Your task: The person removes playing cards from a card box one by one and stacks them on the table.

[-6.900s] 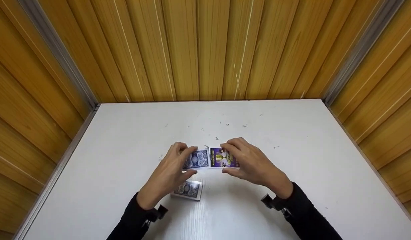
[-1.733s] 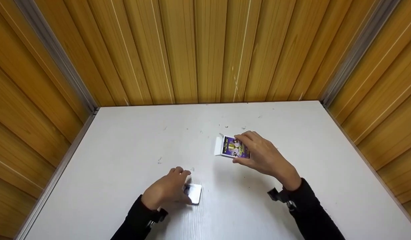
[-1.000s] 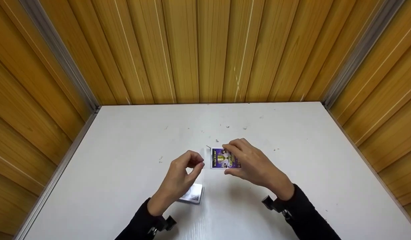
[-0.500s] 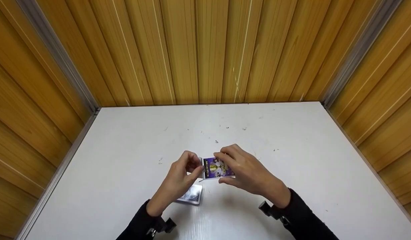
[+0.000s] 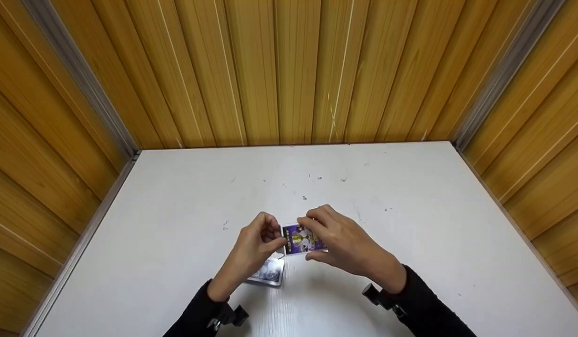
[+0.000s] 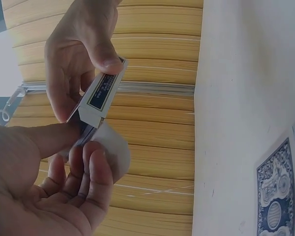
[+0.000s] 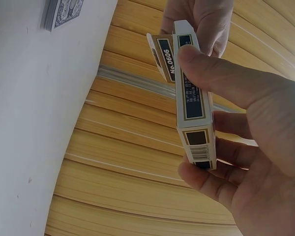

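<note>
We have a playing-card stack [image 5: 270,272] out, backs up, on the counter [image 5: 176,210], the card box [image 5: 298,239] aloft, flap [image 7: 164,59] open, right grip [image 5: 343,239] round it, left grip [image 5: 252,244] curled at its mouth, hold unclear; can't tell what's left inside.

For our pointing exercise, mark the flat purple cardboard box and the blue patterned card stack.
Flat purple cardboard box [image 5: 301,239], head view: printed face.
Blue patterned card stack [image 6: 276,194], left wrist view: top card.
</note>
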Available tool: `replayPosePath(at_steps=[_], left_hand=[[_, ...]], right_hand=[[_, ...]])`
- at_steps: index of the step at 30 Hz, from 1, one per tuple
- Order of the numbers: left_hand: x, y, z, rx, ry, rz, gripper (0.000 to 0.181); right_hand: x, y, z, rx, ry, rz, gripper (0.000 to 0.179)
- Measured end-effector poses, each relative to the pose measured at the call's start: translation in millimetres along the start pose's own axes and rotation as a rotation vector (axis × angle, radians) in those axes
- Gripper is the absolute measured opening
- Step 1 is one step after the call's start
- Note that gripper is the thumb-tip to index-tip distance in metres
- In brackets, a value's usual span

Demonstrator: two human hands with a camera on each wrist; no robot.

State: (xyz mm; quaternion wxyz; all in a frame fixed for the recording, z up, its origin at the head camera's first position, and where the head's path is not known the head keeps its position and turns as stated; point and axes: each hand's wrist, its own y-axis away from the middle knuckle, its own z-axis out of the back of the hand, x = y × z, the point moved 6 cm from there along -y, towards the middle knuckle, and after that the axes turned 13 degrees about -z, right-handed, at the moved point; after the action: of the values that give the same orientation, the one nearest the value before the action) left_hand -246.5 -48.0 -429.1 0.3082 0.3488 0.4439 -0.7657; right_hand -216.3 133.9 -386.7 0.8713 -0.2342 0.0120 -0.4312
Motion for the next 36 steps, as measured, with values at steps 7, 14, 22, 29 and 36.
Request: replayPosePath(at_steps=[7,14,22,29,36], left_hand=[[3.3,0.4,-1.1,-0.024,-0.003,0.043,0.024],[8.1,-0.6,0.0,-0.003,0.15,0.099,0.022],[4.7,-2.3,8.2,-0.015,0.155,0.072,0.024],[-8.0,-3.3,18.0,-0.04,-0.13,-0.057,0.026],[-17.8,-2.5,16.8,-0.045,-0.282,-0.197,0.031]], right_hand=[[-0.4,-0.7,-2.2,0.003,0.006,0.008,0.073],[-3.0,-1.6,-3.2,0.022,-0.001,-0.017,0.072],[-11.6,-2.7,-1.6,0.036,-0.006,-0.06,0.07],[-20.5,-3.9,1.9,0.04,-0.04,-0.101,0.07],[-22.1,-4.8,-0.9,0.056,-0.041,-0.106,0.07]])
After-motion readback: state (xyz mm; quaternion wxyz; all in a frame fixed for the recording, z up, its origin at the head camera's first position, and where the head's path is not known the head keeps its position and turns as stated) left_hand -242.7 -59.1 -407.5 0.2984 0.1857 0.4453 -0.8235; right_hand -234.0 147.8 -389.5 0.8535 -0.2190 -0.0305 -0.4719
